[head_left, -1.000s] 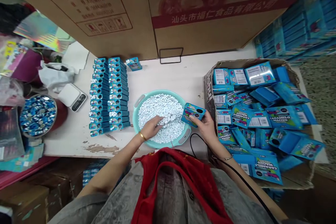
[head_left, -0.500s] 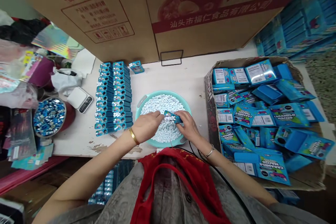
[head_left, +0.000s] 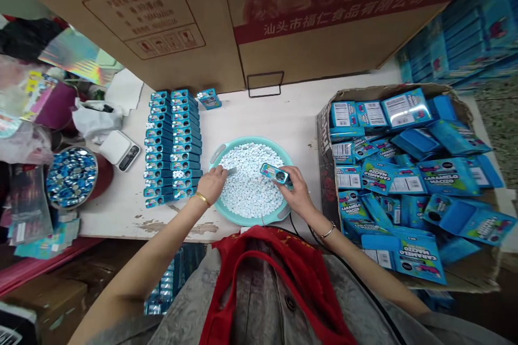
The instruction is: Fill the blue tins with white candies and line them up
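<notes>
The right hand (head_left: 297,194) has its grip pinched around one small blue box (head_left: 275,173), held flat over the right part of the teal basin (head_left: 283,152). The left hand's (head_left: 211,185) grip is curled at the basin's left rim, fingertips on the white candies (head_left: 249,186); whether it pinches anything I cannot tell. There are two hands, one held box, one basin. Left of the left grip, two columns of filled boxes (head_left: 172,145) lie on the tabletop (head_left: 279,116); their exact count is hard to make out. Right of the right grip, the carton (head_left: 457,275) of loose blue boxes is cut off at its far corner. Half a second ago both hands met at the box over the basin's middle; now they are apart.
</notes>
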Available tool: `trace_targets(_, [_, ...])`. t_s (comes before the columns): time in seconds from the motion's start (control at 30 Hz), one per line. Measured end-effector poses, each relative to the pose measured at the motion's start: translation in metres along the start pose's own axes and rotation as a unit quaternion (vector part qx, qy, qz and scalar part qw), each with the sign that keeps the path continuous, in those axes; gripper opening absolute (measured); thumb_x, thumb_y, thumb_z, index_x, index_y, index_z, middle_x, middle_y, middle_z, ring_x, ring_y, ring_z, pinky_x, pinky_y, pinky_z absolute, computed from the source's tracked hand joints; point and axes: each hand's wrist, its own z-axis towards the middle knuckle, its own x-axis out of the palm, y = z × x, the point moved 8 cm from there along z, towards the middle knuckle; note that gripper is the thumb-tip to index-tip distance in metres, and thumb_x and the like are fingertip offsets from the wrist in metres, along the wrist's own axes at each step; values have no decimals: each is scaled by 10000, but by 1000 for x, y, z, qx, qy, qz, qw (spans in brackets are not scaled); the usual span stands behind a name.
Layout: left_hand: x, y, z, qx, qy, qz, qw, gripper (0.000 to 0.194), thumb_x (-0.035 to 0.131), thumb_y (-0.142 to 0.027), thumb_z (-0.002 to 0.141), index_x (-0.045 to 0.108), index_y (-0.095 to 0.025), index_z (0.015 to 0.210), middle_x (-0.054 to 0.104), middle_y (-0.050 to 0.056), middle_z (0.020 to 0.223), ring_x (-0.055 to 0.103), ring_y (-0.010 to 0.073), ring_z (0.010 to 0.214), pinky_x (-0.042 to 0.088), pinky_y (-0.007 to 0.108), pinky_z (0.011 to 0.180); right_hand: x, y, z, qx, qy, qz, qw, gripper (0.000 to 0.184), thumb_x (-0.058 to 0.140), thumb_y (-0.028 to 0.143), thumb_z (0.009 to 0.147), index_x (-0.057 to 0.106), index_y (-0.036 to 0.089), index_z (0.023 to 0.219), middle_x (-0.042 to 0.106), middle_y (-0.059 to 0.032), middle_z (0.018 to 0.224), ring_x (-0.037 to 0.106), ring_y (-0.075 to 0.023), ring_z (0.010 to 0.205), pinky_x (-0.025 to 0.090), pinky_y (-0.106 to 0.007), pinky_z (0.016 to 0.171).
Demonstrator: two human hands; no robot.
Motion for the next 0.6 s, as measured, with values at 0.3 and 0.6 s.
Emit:
trace_targets(0.3, [83, -95, 35, 120, 14, -264, 957, 430, 441, -51, 828, 510, -160, 1238, 567, 125, 1216, 572, 224, 1109, 490, 379, 971, -17, -8, 7, 76, -42, 54, 995, 328, 661, 358, 832, 574, 250, 1130, 602, -57, 1063, 579, -229, 1017, 476, -400, 937])
trace_targets(0.6, [46, -83, 17, 162, -46, -351, 921, 342, 441, -189, 910, 471, -139, 1247, 575, 139, 1197, 566, 224, 1119, 471, 378, 991, -28, -10, 11, 92, -60, 60, 992, 335, 676, 352, 822, 580, 238, 1122, 606, -46, 1046, 582, -216, 986, 478, -376, 921])
